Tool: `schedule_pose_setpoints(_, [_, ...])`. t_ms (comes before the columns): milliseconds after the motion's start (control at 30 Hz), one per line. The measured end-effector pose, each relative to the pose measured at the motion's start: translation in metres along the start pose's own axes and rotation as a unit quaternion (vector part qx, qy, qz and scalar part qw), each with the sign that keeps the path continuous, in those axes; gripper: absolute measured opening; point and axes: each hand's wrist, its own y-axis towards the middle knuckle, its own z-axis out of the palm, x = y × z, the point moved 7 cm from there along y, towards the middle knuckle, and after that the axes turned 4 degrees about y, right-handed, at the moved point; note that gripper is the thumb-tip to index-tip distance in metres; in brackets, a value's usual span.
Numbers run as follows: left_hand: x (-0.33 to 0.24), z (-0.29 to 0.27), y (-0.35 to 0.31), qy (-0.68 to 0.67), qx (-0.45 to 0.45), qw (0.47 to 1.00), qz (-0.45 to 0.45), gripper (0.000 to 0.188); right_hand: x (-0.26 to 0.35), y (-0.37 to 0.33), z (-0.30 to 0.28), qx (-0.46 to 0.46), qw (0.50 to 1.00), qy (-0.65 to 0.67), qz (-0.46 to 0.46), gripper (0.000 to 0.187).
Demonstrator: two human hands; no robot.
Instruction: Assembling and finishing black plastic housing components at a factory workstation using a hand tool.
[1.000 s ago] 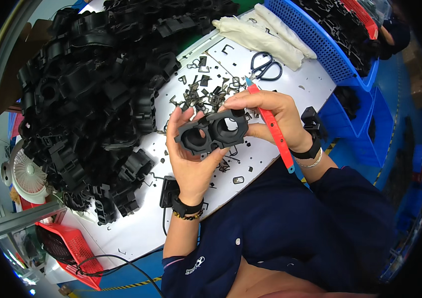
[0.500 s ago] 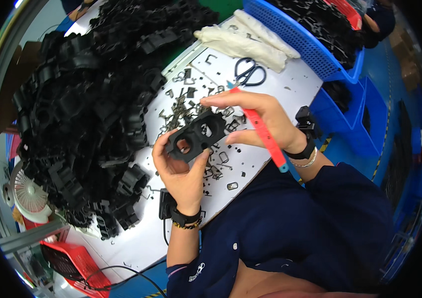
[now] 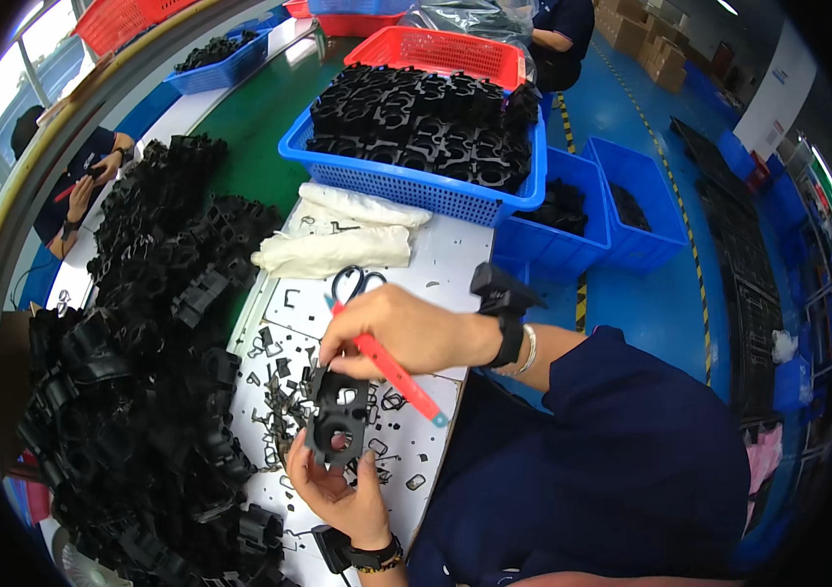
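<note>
My left hand (image 3: 346, 504) grips the lower end of a black molded plastic part (image 3: 342, 415) with two large openings. Thumb and fingers lie on opposite sides of it. At the part's upper end, the curled fingers of my right hand (image 3: 421, 328) touch or pinch its edge. A long, slim red-handled tool (image 3: 398, 376) with blue-green ends is tucked in that same hand, slanting down to the right. Underneath, small black plastic scraps (image 3: 284, 401) are strewn over the white table (image 3: 436, 406). Dark-handled scissors (image 3: 349, 282) lie just beyond my right hand, partly covered by it.
A large heap of black parts (image 3: 132, 421) fills the left side. Off-white cloth rolls (image 3: 338, 252) lie ahead, before a blue basket (image 3: 436, 203) of black parts. Blue bins (image 3: 573, 245) stand on the floor at right. Another person (image 3: 83, 186) works at far left.
The view has swung upward and right. My right hand, previously apart from the part with fingers spread, now has its fingers closed at the part's upper end. The part stands more upright.
</note>
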Motion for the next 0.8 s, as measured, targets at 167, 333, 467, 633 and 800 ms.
schedule_pose_setpoints(167, [-0.005, -0.001, 0.003, 0.020, 0.007, 0.999, -0.030, 0.066, 0.028, 0.022, -0.125, -0.184, 0.888, -0.399, -0.136, 0.011])
schedule_pose_setpoints(333, [-0.011, 0.002, 0.007, 0.032, 0.000, 0.999, 0.005, 0.053, 0.010, 0.018, -0.281, -0.274, 0.769, -0.576, -0.039, 0.011])
schedule_pose_setpoints(467, [-0.002, -0.002, 0.008, 0.060, -0.009, 0.998, -0.017, 0.049, -0.044, 0.044, -0.329, -0.222, 0.811, -0.540, -0.029, 0.011])
schedule_pose_setpoints(633, [0.004, -0.003, 0.010, 0.056, -0.010, 0.998, -0.033, 0.041, -0.084, 0.063, -0.326, -0.189, 0.854, -0.483, -0.036, 0.010])
schedule_pose_setpoints(800, [0.006, -0.005, 0.011, 0.053, -0.025, 0.998, -0.029, 0.036, -0.085, 0.073, -0.318, -0.185, 0.842, -0.505, -0.047, 0.011])
